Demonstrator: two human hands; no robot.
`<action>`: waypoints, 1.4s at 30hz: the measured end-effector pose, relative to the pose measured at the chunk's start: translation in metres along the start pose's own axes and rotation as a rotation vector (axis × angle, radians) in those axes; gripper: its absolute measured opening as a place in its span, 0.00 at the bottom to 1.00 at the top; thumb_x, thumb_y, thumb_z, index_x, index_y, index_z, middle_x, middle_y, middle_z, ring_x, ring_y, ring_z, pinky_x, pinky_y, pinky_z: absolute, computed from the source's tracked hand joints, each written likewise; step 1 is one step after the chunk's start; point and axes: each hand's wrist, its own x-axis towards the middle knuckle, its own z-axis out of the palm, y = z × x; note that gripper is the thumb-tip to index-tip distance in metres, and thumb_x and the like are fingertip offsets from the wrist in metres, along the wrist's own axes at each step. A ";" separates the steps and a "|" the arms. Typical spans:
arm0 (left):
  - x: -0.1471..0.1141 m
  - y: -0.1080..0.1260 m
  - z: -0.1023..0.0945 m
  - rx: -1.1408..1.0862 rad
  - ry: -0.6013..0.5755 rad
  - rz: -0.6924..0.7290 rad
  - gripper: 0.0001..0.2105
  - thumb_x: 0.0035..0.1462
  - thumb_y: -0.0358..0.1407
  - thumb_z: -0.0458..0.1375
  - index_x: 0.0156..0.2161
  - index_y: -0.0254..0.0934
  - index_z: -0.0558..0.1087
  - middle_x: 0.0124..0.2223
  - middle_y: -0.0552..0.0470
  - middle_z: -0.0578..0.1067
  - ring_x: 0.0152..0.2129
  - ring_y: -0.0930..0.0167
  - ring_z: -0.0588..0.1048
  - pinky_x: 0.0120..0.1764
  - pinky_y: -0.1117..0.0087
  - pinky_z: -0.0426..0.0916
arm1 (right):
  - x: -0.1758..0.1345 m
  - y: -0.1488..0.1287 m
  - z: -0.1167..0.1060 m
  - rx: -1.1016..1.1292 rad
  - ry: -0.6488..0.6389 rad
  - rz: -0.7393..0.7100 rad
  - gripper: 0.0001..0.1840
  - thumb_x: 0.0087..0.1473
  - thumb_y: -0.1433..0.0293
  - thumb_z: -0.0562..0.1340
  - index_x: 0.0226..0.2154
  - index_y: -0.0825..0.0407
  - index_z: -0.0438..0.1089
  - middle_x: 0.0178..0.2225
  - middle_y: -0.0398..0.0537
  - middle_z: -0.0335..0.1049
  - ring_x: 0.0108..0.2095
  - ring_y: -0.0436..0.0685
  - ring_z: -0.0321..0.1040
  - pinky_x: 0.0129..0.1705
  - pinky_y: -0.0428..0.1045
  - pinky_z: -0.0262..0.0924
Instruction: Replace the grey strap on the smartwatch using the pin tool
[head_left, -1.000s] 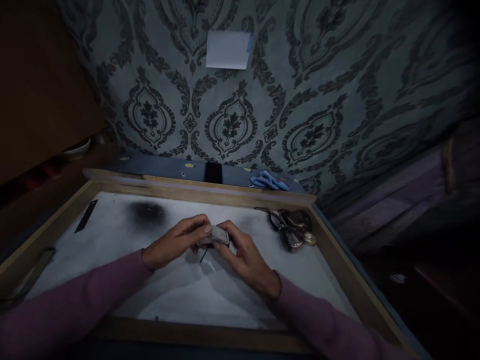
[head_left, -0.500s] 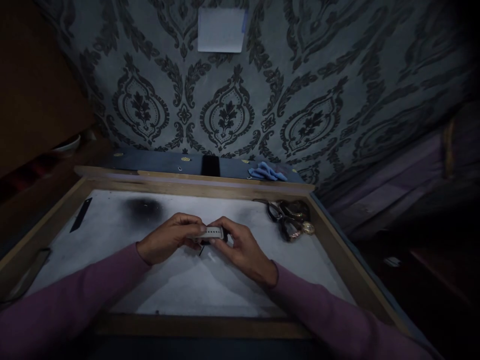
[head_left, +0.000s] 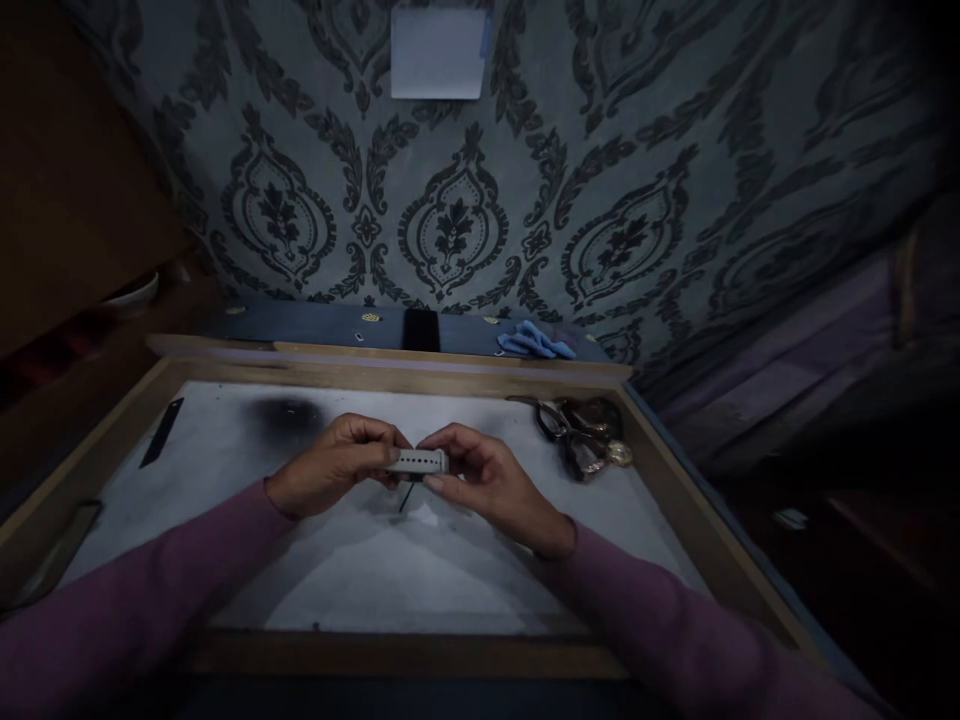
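Over the middle of the white-bottomed shallow wooden tray point(head_left: 480, 600), my left hand point(head_left: 337, 465) pinches a wristwatch with a pale grey strap point(head_left: 418, 461), thumb on top. A row of small dark holes runs along the strap. My right hand point(head_left: 499, 485) closes around the right end of the watch, its thumb below and fingers above. The watch's face is hidden. Just beneath it shows a thin dark stick-like piece point(head_left: 407, 497); whether it lies on the tray or hangs from the watch I cannot tell.
Several wristwatches point(head_left: 581, 440) lie heaped at the tray's right. A dark flat strip point(head_left: 161, 432) lies at the left, near a flat dark-edged object point(head_left: 64, 550). Behind the rim are a black phone-like slab point(head_left: 421, 330) and a blue cloth point(head_left: 536, 341).
My right hand's fingers have loosened and shifted slightly right along the watch. More of the strap shows now, a little higher and level. My left hand has moved slightly left.
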 end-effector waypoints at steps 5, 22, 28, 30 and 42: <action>-0.001 0.000 -0.001 0.051 -0.029 0.038 0.11 0.49 0.39 0.67 0.27 0.30 0.76 0.28 0.51 0.75 0.24 0.75 0.73 0.31 0.75 0.69 | -0.001 -0.007 -0.002 -0.032 -0.014 -0.004 0.16 0.53 0.57 0.67 0.33 0.53 0.70 0.27 0.41 0.65 0.25 0.48 0.56 0.28 0.46 0.52; -0.010 0.013 0.006 0.637 -0.121 0.299 0.10 0.57 0.38 0.61 0.27 0.34 0.71 0.30 0.53 0.71 0.27 0.74 0.69 0.30 0.74 0.63 | -0.003 -0.008 -0.002 -0.353 -0.039 -0.243 0.08 0.58 0.64 0.64 0.33 0.51 0.69 0.31 0.45 0.66 0.31 0.52 0.61 0.33 0.48 0.57; -0.009 0.016 0.004 0.568 -0.126 0.198 0.11 0.55 0.38 0.62 0.26 0.34 0.68 0.31 0.51 0.73 0.29 0.72 0.70 0.32 0.73 0.64 | -0.003 -0.011 -0.004 -0.276 -0.086 -0.213 0.15 0.57 0.58 0.64 0.29 0.52 0.69 0.37 0.49 0.61 0.37 0.54 0.61 0.35 0.49 0.60; -0.008 0.015 0.005 0.501 -0.125 0.165 0.11 0.53 0.36 0.62 0.26 0.34 0.67 0.32 0.51 0.74 0.30 0.73 0.71 0.33 0.73 0.65 | -0.002 -0.011 -0.004 -0.232 -0.106 -0.173 0.15 0.58 0.57 0.64 0.29 0.52 0.70 0.37 0.48 0.62 0.36 0.53 0.60 0.35 0.48 0.59; -0.005 0.009 0.005 0.432 -0.104 0.090 0.11 0.51 0.36 0.63 0.26 0.35 0.66 0.30 0.53 0.72 0.28 0.74 0.68 0.32 0.73 0.63 | -0.001 -0.010 -0.003 -0.151 -0.108 -0.080 0.14 0.56 0.59 0.65 0.27 0.52 0.70 0.36 0.46 0.63 0.34 0.52 0.60 0.33 0.48 0.57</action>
